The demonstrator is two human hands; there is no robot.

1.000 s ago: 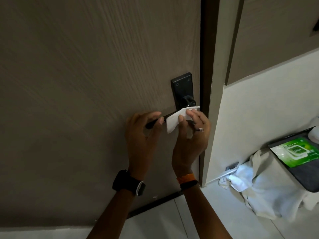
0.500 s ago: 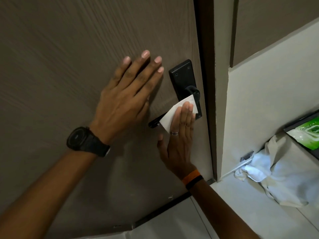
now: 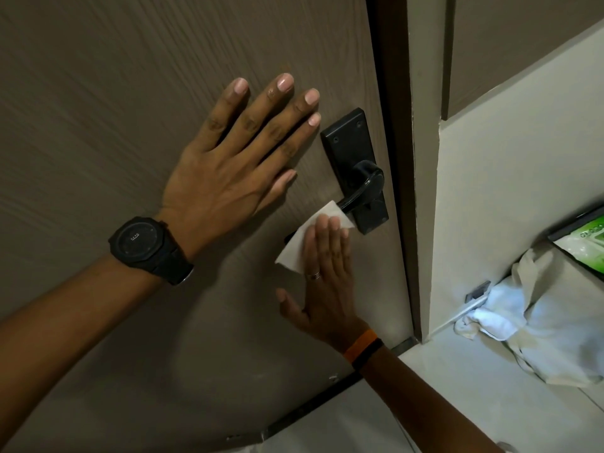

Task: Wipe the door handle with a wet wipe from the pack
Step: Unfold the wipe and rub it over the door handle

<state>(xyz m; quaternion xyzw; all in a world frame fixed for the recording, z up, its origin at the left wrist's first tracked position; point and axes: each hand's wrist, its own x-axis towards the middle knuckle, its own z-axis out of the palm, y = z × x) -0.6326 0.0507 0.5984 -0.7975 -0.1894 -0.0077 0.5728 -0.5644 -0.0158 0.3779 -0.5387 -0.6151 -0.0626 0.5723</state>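
A black lever door handle (image 3: 362, 188) on a black backplate sits near the right edge of a brown wood-grain door (image 3: 130, 93). My right hand (image 3: 323, 273) presses a white wet wipe (image 3: 295, 246) flat over the lever's outer part, fingers straight and together; the lever's tip is hidden under wipe and fingers. My left hand (image 3: 235, 165), with a black watch on the wrist, lies flat on the door left of the handle, fingers spread, holding nothing. The green wet wipe pack (image 3: 585, 246) shows at the right edge.
A dark door frame (image 3: 398, 191) and pale wall (image 3: 523, 158) stand right of the door. A white cloth bag (image 3: 549, 328) lies crumpled on the pale floor at the right, under the pack. A small metal door stop (image 3: 478, 291) sits at the wall's foot.
My left hand let go of the lever's tip and went up flat onto the door. My right hand changed from pinching the wipe to pressing it flat and slid along the lever toward its tip.
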